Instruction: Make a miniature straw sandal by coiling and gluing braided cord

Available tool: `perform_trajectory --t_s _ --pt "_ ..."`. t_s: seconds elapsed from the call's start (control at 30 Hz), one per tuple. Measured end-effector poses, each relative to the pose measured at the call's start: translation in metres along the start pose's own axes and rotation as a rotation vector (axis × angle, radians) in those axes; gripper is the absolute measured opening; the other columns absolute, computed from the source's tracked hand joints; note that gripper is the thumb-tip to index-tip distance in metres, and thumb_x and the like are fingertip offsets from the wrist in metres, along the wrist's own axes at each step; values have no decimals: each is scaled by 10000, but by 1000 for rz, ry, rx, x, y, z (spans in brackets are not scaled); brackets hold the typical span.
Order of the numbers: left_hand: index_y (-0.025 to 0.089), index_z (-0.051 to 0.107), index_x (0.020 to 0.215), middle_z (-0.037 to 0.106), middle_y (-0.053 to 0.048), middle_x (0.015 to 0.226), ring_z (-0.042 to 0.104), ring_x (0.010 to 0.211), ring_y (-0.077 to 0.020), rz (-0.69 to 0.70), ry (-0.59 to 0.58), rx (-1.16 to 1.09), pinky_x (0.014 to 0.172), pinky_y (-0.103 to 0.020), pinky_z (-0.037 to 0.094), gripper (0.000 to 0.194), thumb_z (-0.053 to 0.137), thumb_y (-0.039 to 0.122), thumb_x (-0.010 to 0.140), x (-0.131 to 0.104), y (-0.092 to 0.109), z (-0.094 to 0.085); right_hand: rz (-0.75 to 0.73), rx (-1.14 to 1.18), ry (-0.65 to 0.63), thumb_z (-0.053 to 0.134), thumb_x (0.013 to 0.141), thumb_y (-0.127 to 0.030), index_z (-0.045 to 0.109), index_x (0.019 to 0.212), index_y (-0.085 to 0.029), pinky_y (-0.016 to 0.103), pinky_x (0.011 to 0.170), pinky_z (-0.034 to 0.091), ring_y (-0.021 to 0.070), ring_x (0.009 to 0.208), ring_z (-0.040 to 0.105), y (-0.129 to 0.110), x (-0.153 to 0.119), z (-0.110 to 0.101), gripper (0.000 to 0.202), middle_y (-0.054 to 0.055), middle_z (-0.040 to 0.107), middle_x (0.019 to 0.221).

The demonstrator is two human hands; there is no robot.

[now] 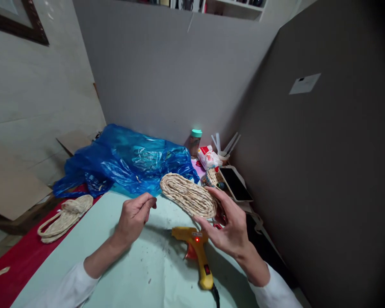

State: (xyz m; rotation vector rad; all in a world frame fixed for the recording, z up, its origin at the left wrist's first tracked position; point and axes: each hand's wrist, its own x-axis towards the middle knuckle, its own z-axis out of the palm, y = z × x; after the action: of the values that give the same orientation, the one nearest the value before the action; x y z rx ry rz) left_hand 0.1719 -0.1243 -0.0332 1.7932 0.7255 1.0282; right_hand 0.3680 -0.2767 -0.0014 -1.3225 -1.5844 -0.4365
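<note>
An oval coil of braided straw cord (188, 194) is held up above the table by my right hand (229, 222), whose thumb and fingers grip its right end. My left hand (135, 217) is off to the left of the coil, apart from it, with its fingers curled together; whatever may be pinched in them is too small to make out. Below the coil, a yellow hot glue gun (197, 250) with a lit red light and an orange trigger lies on the pale green table cover (141, 265).
Blue plastic sheeting (125, 158) heaps up at the back left. A bundle of straw cord (67, 218) rests on red cloth at left. Behind my right hand are a green-lidded jar (195, 141), a tablet (235, 184) and glue sticks (231, 143). A dark panel (308, 171) rises at right.
</note>
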Motion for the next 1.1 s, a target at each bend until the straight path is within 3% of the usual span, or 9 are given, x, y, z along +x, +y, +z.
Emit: perform_trajectory --t_s 0.13,0.3,0.4,0.53,0.7,0.87,1.0,1.1 --pt "189 609 626 379 85 364 326 343 -83 26 -46 48 405 -216 284 290 580 351 865 0 -6 0 -24 3 34 730 861 -278 521 1309 -116 240 707 587 208 947 687 -2 1 -2 520 139 669 1117" --pt "204 460 525 427 59 409 365 380 -90 26 -54 48 416 -220 300 423 586 396 880 0 -8 0 -49 -12 78 756 841 -253 514 1334 -119 266 722 598 225 962 683 -3 2 -4 565 144 667 1122" --pt "198 563 598 550 30 441 488 434 -120 1 -91 19 515 -232 421 357 579 368 911 -1 -2 3 -73 -31 74 747 847 -234 496 1364 -136 314 745 603 247 981 674 -5 2 -6 584 148 661 1135" --pt "179 694 734 753 -59 712 710 692 -191 -41 -179 -75 720 -287 549 277 596 356 923 -4 7 8 -110 -63 63 733 859 -226 470 1401 -159 355 746 598 260 972 669 -9 2 -8 607 139 669 1121" --pt "170 761 829 779 -89 873 737 785 -218 -67 -216 -226 763 -347 611 215 653 351 871 -6 8 10 -104 -60 54 738 861 -246 468 1404 -150 354 743 594 253 956 673 -11 -1 -7 614 139 669 1128" --pt "184 769 888 796 -80 919 749 890 -226 -108 -222 -345 890 -377 590 127 667 194 812 -10 11 13 -51 -85 33 734 878 -291 464 1394 -144 342 629 571 234 821 685 -13 -6 -2 600 150 685 1093" --pt "200 709 979 800 -66 899 761 863 -248 -216 -201 -460 793 -361 602 296 755 113 700 -9 20 20 -29 -74 62 722 886 -299 465 1388 -125 330 644 599 249 880 700 -13 -9 5 590 170 678 1119" --pt "205 696 1098 770 -93 1105 713 1065 -280 -264 -229 -664 913 -374 564 475 838 124 652 -5 33 24 -6 -65 88 712 885 -312 472 1376 -137 340 705 628 268 955 705 -13 -11 9 575 171 670 1147"
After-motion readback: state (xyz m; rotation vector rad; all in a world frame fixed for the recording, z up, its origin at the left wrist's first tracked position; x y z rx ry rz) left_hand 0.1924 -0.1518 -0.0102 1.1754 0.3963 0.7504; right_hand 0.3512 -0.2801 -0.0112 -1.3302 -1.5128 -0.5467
